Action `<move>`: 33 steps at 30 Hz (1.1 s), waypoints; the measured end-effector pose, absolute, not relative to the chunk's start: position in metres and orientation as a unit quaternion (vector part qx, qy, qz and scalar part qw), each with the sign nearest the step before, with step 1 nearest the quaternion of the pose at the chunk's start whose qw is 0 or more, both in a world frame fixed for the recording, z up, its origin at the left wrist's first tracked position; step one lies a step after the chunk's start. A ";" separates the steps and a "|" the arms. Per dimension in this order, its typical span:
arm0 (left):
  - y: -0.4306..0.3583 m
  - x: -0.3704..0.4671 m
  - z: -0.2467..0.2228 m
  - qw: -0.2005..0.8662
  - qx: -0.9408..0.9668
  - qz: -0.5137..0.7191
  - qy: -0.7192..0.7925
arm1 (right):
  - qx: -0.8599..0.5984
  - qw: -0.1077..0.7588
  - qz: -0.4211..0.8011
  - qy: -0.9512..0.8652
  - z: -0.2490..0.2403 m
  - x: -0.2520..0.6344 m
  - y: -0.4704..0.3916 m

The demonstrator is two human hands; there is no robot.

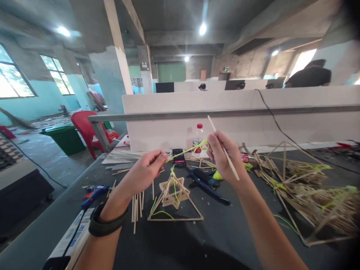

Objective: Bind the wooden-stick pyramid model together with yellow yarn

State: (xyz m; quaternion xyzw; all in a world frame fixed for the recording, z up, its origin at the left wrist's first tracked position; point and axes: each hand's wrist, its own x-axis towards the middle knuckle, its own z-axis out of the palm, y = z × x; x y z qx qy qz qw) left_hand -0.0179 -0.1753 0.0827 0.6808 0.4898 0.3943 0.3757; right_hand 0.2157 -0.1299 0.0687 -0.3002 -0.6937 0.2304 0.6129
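Note:
My left hand [149, 168] pinches one end of a yellow-green string [185, 151], which runs taut up to my right hand [225, 157]. Between its fingers my right hand grips a thin wooden stick [231, 165], tilted, along with the looped part of the string. Below the hands, on the dark table, stands a pyramid frame of sticks [176, 219] with yellow-green string at its apex. A star-shaped stick piece [183, 195] is within or behind that frame.
Loose sticks [135, 212] and a blue glue gun [95, 194] lie left of the frame. Behind are a phone [179, 157], a bottle [199, 137] and blue-handled pliers [210, 191]. More stick structures [323, 202] fill the right side. A white partition [174, 131] rises behind.

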 end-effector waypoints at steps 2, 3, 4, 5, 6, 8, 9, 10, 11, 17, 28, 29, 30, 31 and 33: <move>-0.175 -0.021 0.083 0.313 0.711 0.383 0.500 | -0.314 0.580 0.210 -0.722 0.070 0.219 -0.133; -0.175 -0.020 0.084 0.290 0.720 0.386 0.499 | -0.319 0.561 0.202 -0.736 0.071 0.219 -0.135; -0.177 -0.019 0.085 0.279 0.726 0.391 0.493 | -0.323 0.543 0.194 -0.750 0.072 0.219 -0.138; -0.179 -0.017 0.086 0.281 0.729 0.396 0.483 | -0.326 0.525 0.185 -0.764 0.074 0.218 -0.141; -0.182 -0.013 0.087 0.292 0.731 0.399 0.470 | -0.326 0.509 0.178 -0.777 0.075 0.216 -0.145; -0.189 -0.005 0.088 0.322 0.738 0.396 0.443 | -0.315 0.482 0.170 -0.800 0.078 0.212 -0.152; -0.192 -0.001 0.088 0.330 0.743 0.393 0.430 | -0.307 0.472 0.167 -0.810 0.079 0.209 -0.155; -0.195 0.003 0.088 0.329 0.747 0.394 0.422 | -0.297 0.464 0.164 -0.818 0.080 0.207 -0.158; -0.197 0.006 0.088 0.325 0.752 0.395 0.415 | -0.289 0.458 0.162 -0.825 0.081 0.205 -0.160; -0.198 0.012 0.089 0.327 0.758 0.392 0.405 | -0.274 0.456 0.153 -0.833 0.081 0.202 -0.161; -0.193 -0.001 0.090 0.305 0.730 0.422 0.444 | -0.333 0.542 0.158 -0.756 0.079 0.224 -0.148; -0.193 -0.002 0.090 0.305 0.728 0.423 0.445 | -0.333 0.540 0.158 -0.757 0.080 0.224 -0.149; -0.193 -0.002 0.091 0.306 0.726 0.427 0.444 | -0.333 0.537 0.157 -0.759 0.081 0.223 -0.150; -0.194 -0.002 0.091 0.304 0.725 0.434 0.440 | -0.333 0.533 0.154 -0.763 0.082 0.222 -0.152; -0.195 -0.001 0.090 0.299 0.721 0.456 0.428 | -0.326 0.509 0.152 -0.782 0.084 0.218 -0.158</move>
